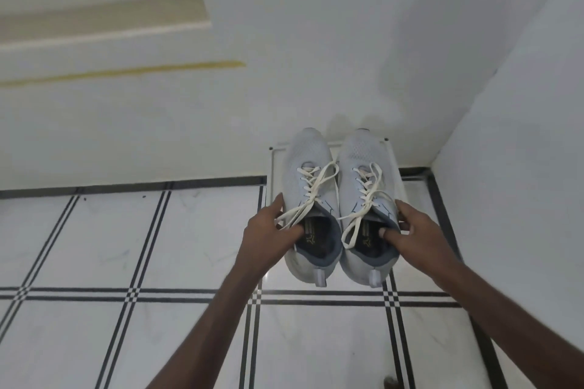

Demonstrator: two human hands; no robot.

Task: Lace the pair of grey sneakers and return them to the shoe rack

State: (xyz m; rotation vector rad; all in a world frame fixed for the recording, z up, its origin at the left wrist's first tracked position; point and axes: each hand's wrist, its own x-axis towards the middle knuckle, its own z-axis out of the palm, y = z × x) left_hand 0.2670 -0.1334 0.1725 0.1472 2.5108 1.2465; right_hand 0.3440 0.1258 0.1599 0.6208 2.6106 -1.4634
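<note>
Two grey sneakers sit side by side, toes toward the wall, over a small white shoe rack (275, 164) in the corner. The left sneaker (308, 161) and the right sneaker (366, 155) both carry cream laces threaded through the eyelets, with loose ends trailing over the openings. My left hand (268, 230) grips the left sneaker at its collar, thumb inside the opening. My right hand (414, 230) holds the right sneaker the same way, thumb inside, fingers along its outer side. The rack is mostly hidden under the shoes.
White walls meet in a corner (436, 161) just right of the rack. The floor (126, 246) is white tile with dark double lines. A pale step or ledge (104, 19) runs along the upper left.
</note>
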